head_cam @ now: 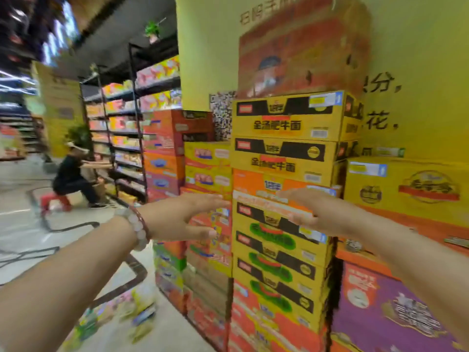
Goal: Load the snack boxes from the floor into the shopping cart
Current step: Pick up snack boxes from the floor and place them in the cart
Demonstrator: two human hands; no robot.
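Two open hands, left [182, 217] and right [312, 208], reach empty toward the orange box [256, 185] mid-stack [281, 224]; pulling it risks toppling the boxes above.

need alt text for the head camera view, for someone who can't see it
Both of a person's open hands, left hand and right hand, reach toward a tall stack of yellow and orange cartons against a yellow wall. At left, blurred, stand store shelves and a crouching person.
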